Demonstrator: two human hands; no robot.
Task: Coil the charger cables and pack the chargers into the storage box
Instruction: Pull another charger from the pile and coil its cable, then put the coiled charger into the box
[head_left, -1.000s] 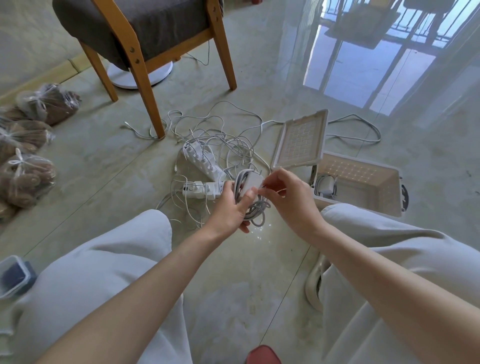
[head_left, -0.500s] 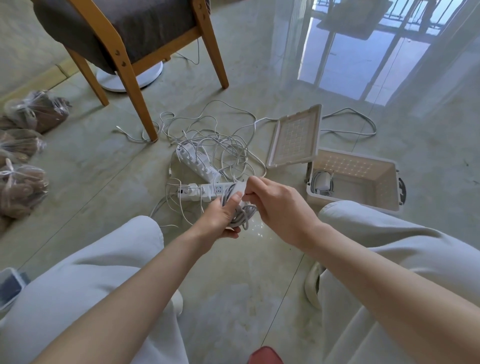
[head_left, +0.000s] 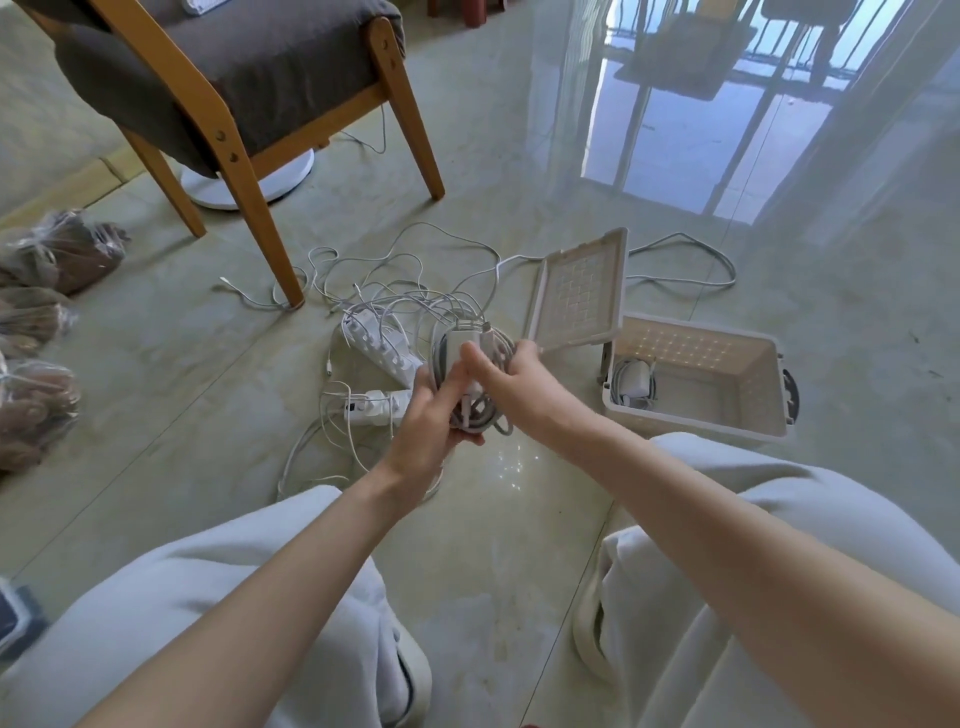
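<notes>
Far left on the floor (head_left: 171, 374): clear plastic bags (head_left: 39, 332) w/ brown contents, in a row. Behind them a wooden chair (head_left: 234, 83) w/ grey cushion, and a round white base (head_left: 249, 182) under it.

Right of the chair's front leg: loose tangle of white cables (head_left: 405, 291) on the floor, running over two white power strips (head_left: 376, 345), one nearer than the other.

Mid-frame, above the tangle: both hands hold one white charger (head_left: 464, 344) w/ its grey cable coil (head_left: 483, 418) wound round it, off the floor.
- left hand (head_left: 428, 421) comes from below. Fingers curled round the coil's lower part, thumb pressed on the front.
- right hand (head_left: 517, 382) comes from the right. Fingers wrapped behind the bundle, thumb on the charger's face. Fingertips hidden.

Just right of the hands: beige storage box (head_left: 696, 349) on the floor, hinged lid (head_left: 576, 296) standing open at its left end. Inside, by the left wall, a second charger (head_left: 634, 376) w/ cable coiled round it. Behind the box a cable loop (head_left: 685, 260) lies on the floor.
</notes>
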